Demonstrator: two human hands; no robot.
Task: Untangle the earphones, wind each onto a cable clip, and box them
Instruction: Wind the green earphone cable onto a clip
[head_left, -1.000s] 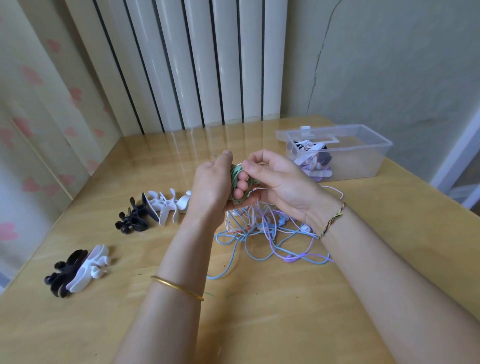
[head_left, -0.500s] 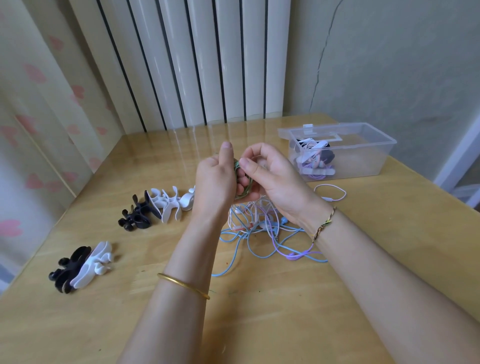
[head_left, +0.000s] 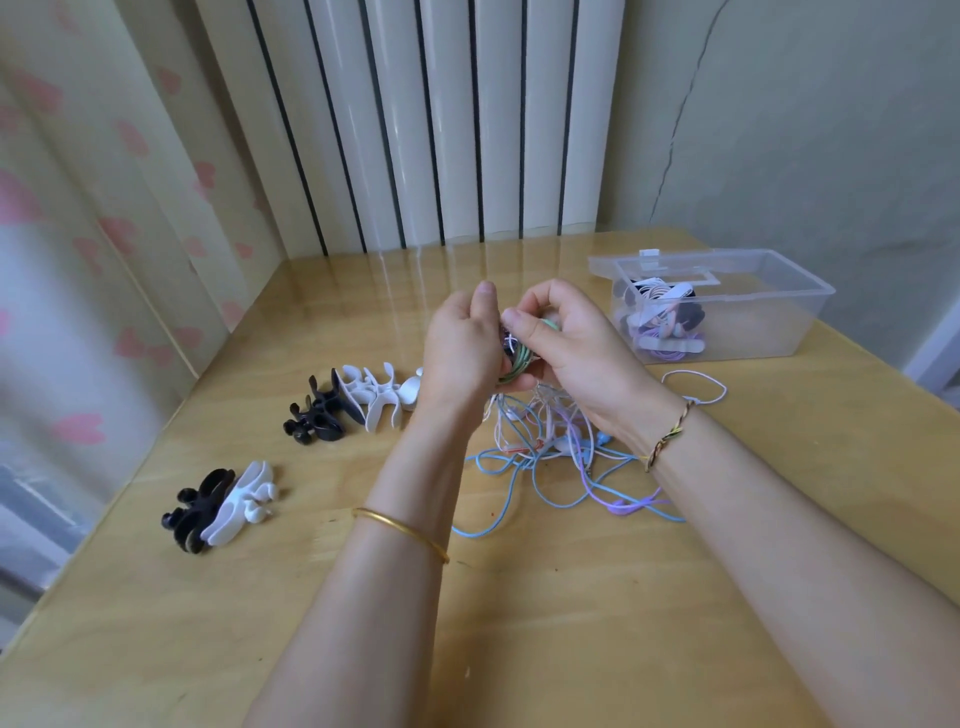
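Pinching green-wound clip (head_left: 521, 361) btwn L hand (head_left: 457, 348) & R hand (head_left: 579, 345), above earphone tangle (head_left: 550, 457)

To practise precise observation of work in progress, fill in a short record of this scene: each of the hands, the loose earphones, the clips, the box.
Left hand: grips the green earphone, coiled, above the table
Right hand: pinches the same coil from the other side
Tangle: blue, purple and white earphones on the table beneath the hands
Spare clips: black and white, in two groups left of the hands
Box: clear plastic, at the right, wound earphones inside
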